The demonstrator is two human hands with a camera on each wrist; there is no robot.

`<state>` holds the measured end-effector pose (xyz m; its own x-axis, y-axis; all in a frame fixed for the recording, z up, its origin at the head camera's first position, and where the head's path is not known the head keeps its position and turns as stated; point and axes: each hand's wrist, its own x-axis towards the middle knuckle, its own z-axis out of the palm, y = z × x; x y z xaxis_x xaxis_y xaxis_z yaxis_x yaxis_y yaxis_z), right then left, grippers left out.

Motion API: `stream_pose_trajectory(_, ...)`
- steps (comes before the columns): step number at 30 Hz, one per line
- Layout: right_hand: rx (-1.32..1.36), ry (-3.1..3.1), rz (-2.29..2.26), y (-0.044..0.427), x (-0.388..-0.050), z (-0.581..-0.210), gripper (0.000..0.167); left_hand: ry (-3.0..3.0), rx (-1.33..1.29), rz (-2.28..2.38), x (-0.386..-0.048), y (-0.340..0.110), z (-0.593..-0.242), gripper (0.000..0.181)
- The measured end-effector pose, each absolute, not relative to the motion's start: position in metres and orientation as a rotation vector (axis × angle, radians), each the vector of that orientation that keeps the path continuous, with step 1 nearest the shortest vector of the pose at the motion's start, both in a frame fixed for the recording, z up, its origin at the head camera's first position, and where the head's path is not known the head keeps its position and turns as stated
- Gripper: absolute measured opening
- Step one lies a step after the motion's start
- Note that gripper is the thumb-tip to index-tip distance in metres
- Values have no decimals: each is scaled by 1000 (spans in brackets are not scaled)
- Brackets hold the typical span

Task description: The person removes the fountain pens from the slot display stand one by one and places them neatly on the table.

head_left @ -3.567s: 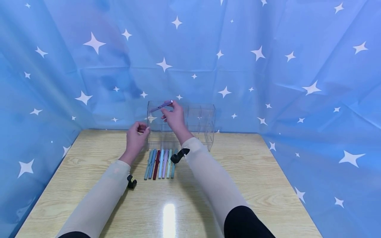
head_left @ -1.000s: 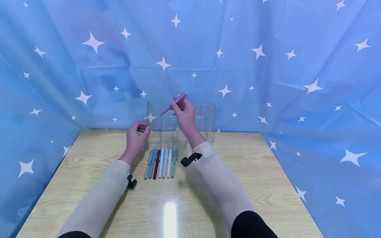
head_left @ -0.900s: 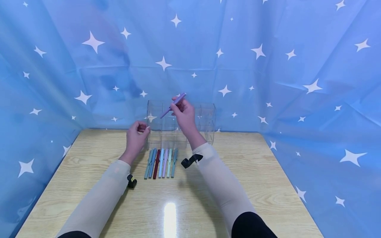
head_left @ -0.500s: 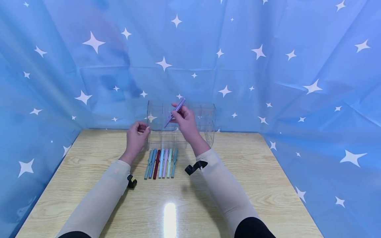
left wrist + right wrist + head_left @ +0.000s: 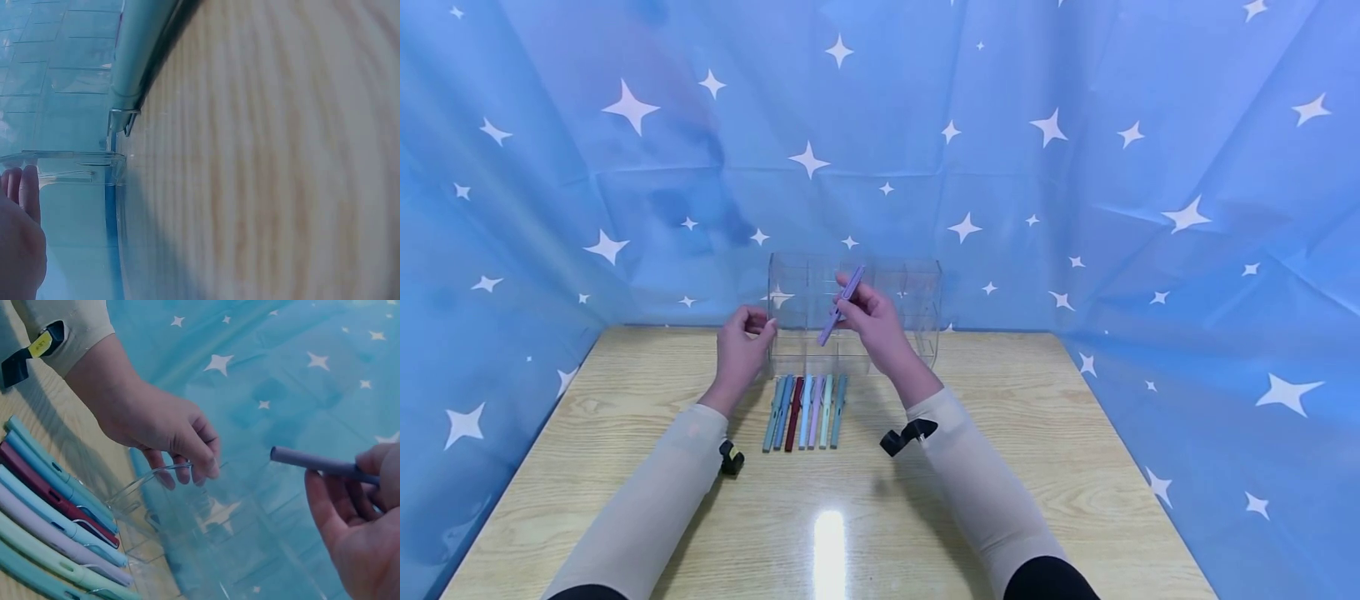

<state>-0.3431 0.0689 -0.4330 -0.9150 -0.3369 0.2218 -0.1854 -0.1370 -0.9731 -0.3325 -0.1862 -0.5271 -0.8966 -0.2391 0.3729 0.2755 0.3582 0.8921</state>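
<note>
A transparent, compartmented organizer [image 5: 859, 360] stands near the back of the table. My left hand [image 5: 741, 354] pinches its left side wall between thumb and fingers; the right wrist view shows the fingertips around the rim [image 5: 156, 472]. A purple pen [image 5: 842, 307] is held slantwise in my right hand [image 5: 880, 329], in front of the organizer, its lower end pointing down and left. One end of that pen [image 5: 309, 459] sticks out past the fingers in the right wrist view. In front of the organizer several capped pens [image 5: 806, 412] lie side by side: teal, blue, dark red, light blue, lilac and pale green.
The wooden table [image 5: 1022, 417] extends to both sides and toward me. A blue curtain with white stars [image 5: 1075, 167] hangs right behind the organizer. Each forearm wears a black wrist mount, such as the right one [image 5: 908, 436].
My right hand rose rightward with the purple pen, then came down and toward me; the pen now tilts more steeply. The left hand and the row of pens stay put.
</note>
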Motion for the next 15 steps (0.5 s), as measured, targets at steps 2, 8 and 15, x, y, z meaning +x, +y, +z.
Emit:
stream_pose_trajectory(2,-605,2007,-2192,71,-341,-435,44,-2180,-34,-1559,-332,-186,-527,25)
stream_pose_trajectory(8,-590,2022,-2189,76,-336,-441,47,-2179,-35,-1557,-332,-186,-527,23)
stream_pose_trajectory(15,-543,2025,-2172,81,-330,-452,48,-2177,-31,-1563,-332,-186,-526,21)
